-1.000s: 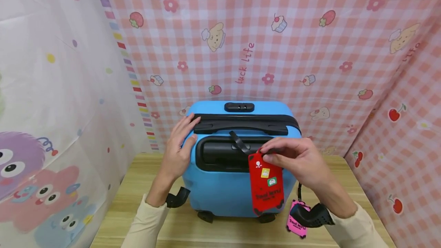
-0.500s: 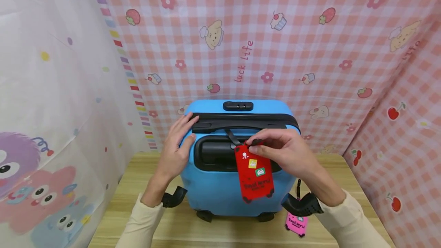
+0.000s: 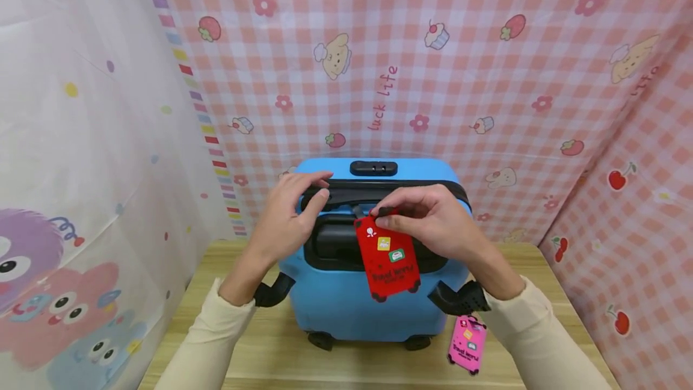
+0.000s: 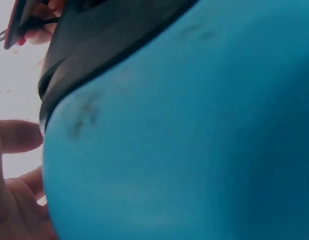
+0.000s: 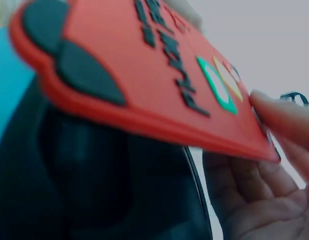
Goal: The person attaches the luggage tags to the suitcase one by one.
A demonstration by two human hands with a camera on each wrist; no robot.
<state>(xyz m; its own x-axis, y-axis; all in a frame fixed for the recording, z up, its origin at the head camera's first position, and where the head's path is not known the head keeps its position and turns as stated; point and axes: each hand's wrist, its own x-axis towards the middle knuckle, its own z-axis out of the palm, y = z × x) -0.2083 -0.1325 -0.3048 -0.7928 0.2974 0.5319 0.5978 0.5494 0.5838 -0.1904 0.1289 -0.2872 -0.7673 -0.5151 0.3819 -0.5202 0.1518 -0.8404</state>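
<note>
The blue suitcase (image 3: 373, 312) stands closed on the wooden table (image 3: 260, 366), its inside hidden. The right hand (image 3: 441, 221) pinches the red tag (image 3: 385, 263) by its upper end — the tag slants down below the fingertips, before the suitcase's front. The left hand (image 3: 284, 218), thumb and fingers apart, is at the black handle's (image 3: 349, 195) left end. The pink tag (image 3: 467, 345) lies just beside the suitcase.

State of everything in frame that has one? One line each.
Suitcase: upright on its wheels, closed
Pull handle: pushed down
Lock: can't tell
Red tag: tilted, pinched by right hand, printed side showing
Strap: threaded or not, hidden
Pink tag: flat on table, printed side up
Left hand: at pull handle's left end
</note>
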